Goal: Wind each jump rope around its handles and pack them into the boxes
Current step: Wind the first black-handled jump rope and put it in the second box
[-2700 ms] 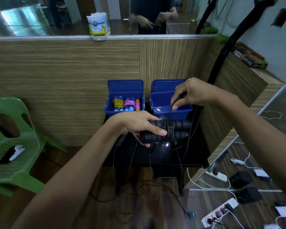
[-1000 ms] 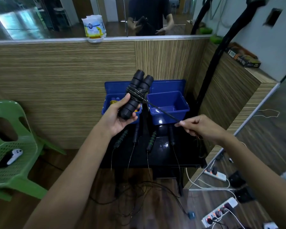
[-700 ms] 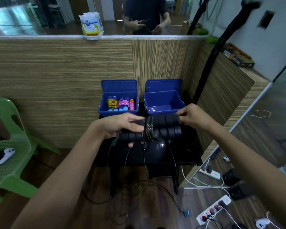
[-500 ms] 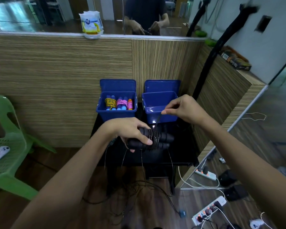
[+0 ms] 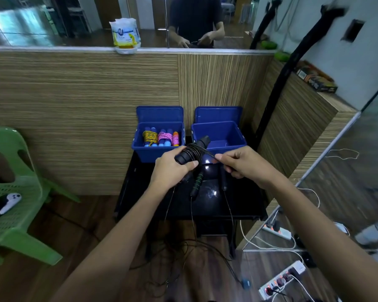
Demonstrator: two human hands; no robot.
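You have the black jump rope (image 5: 191, 152) bundled in front of the empty blue box (image 5: 219, 136), its paired handles tilted so their free tips point up and away toward that box's near left corner while the lower ends sit buried in your left hand (image 5: 171, 168), whose fingers curl round them. Your right hand (image 5: 241, 162), just right of the bundle, pinches the thin cord (image 5: 208, 154) between thumb and forefinger, drawn short and taut off the coils. The long axis runs diagonally toward the box, so the winding hand must circle across it; your right hand is the nearer to the box mouth. I judge only a short tail is left to wrap before packing. Left of the empty box, the other blue box (image 5: 159, 138) holds wound coloured ropes. Below the box, unwound ropes (image 5: 196, 184) lie on the black table (image 5: 238, 203), cords trailing over its near edge, which could snag.
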